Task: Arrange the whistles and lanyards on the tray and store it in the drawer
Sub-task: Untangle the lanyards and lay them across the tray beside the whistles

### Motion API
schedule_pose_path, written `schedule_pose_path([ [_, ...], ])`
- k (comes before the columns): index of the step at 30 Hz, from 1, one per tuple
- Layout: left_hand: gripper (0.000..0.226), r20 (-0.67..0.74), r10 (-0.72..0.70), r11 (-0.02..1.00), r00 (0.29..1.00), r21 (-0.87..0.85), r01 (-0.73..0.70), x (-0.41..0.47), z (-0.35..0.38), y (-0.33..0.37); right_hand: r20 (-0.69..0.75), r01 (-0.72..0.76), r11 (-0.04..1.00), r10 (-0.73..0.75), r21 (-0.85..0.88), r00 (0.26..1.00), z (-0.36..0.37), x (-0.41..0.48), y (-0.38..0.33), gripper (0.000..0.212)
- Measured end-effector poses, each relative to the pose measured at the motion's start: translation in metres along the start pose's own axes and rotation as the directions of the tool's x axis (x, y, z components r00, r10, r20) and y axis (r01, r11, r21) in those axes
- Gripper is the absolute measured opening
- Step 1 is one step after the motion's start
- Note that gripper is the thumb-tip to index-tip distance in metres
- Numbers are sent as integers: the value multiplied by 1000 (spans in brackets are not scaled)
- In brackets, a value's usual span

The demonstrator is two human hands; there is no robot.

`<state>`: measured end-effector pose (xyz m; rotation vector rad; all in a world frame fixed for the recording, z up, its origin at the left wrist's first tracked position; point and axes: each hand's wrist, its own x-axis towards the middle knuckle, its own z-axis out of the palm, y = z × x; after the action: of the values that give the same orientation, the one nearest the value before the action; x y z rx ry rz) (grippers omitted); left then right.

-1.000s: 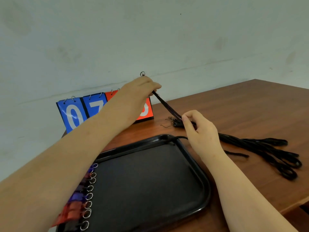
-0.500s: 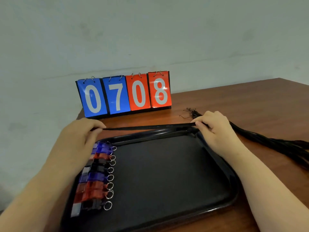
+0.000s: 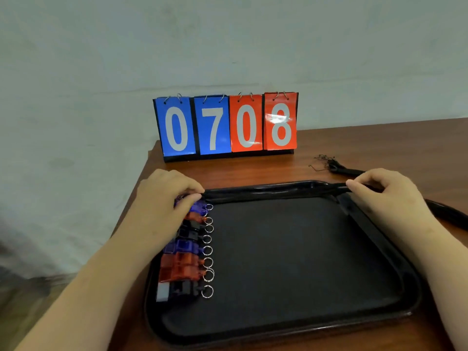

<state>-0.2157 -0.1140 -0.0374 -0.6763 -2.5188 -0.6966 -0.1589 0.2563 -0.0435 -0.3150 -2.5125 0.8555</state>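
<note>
A black tray (image 3: 304, 262) is seen lying flat on a brown wooden desk (image 3: 379, 148), near the desk's left edge. A column of whistles (image 3: 187, 249) is laid along the tray's left side, running from the far end toward the near end. Blue, red and black whistles are packed side by side, and the metal rings (image 3: 207, 291) are all turned toward the middle of the tray. The far whistles are partly covered by the left hand (image 3: 167, 196).

A single black lanyard (image 3: 273, 192) is stretched taut along the far rim of the tray, between the two hands. Its left end is pinched between the thumb and curled fingers of the left hand, just above the farthest whistle. Its right end is pinched by the thumb and forefinger of the right hand (image 3: 385, 191), at the tray's far right corner. Whether the lanyard touches the rim or hangs just over it cannot be told.

A bundle (image 3: 336, 168) of further black lanyards is laid on the desk beyond and to the right of the tray. Its frayed ends are seen just past the right hand, and its length runs off behind that wrist.

A flip scoreboard (image 3: 225, 125) reading 0708, two cards blue and two red, is stood upright at the back of the desk, against a pale wall (image 3: 228, 46).
</note>
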Motion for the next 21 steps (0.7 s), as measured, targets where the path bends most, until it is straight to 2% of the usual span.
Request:
schedule_pose_path([
  [8,12,68,-44,999,997,-7,44,1,5,6,-26,-167,985,168,43,985,-1,-1,1,10],
  [21,16,168,-50,996,984,77,37,5,15,5,-21,-199,979,200,48,980,1,1,6,8],
])
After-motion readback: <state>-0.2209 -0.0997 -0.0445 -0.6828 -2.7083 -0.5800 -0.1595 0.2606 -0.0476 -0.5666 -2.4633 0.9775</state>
